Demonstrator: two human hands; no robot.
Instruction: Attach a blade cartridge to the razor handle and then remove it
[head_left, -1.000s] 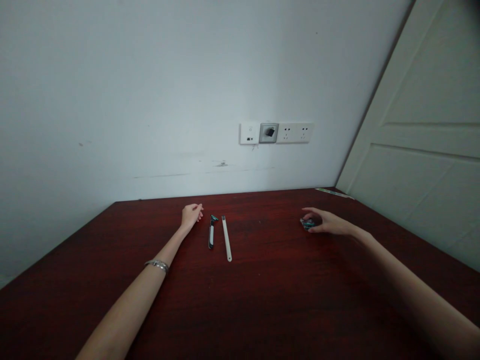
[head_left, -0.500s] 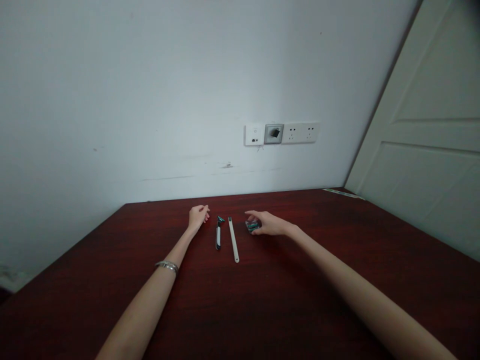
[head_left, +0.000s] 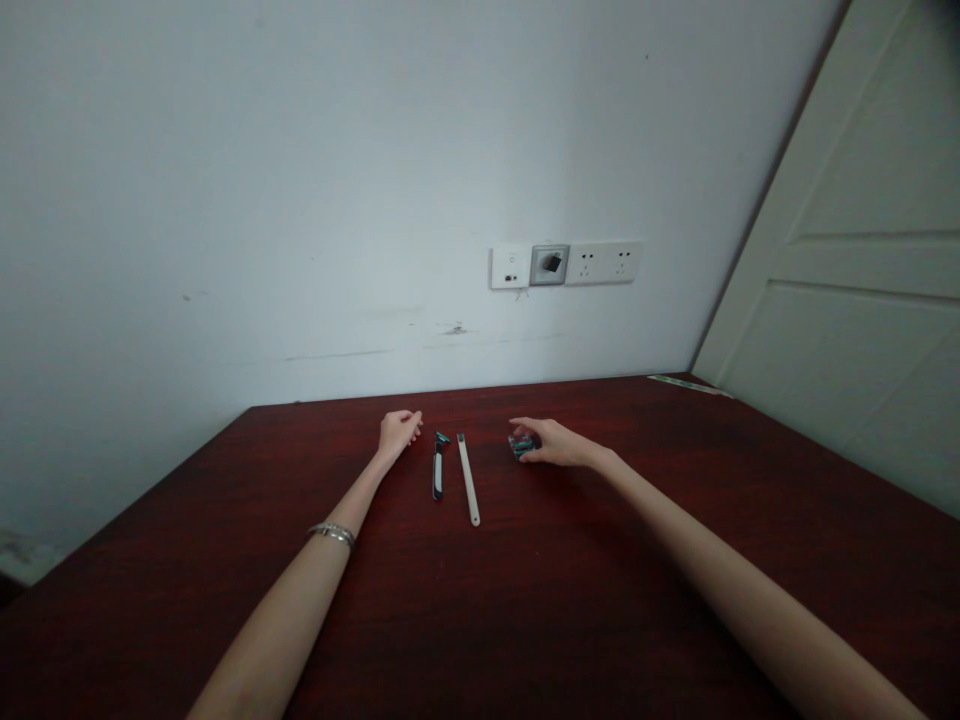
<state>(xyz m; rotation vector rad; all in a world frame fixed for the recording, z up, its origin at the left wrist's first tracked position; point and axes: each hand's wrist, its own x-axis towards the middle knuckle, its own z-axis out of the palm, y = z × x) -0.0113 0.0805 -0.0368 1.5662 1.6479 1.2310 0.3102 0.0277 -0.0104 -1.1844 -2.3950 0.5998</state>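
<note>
A small clear case with teal and dark parts (head_left: 520, 446) is between the thumb and fingers of my right hand (head_left: 553, 442), low at the tabletop. Its exact kind is too small to make out. My left hand (head_left: 399, 431) rests on the table with its fingers loosely curled in, nothing visible in them. Just right of it lies a razor (head_left: 438, 472), its head toward the wall and its handle dark and pale. Beside the razor lies a white toothbrush (head_left: 469, 482), dark bristles at the far end and a hole in the near end.
The dark red wooden table (head_left: 480, 620) meets a white wall behind. Sockets and a switch plate (head_left: 604, 263) are on that wall. A flat patterned strip (head_left: 690, 385) lies at the far right corner, near a white panelled door (head_left: 862, 300).
My right hand has slid a little to the right, away from the toothbrush, and the small clear case has moved with it. My left hand, the razor and the toothbrush stay in place.
</note>
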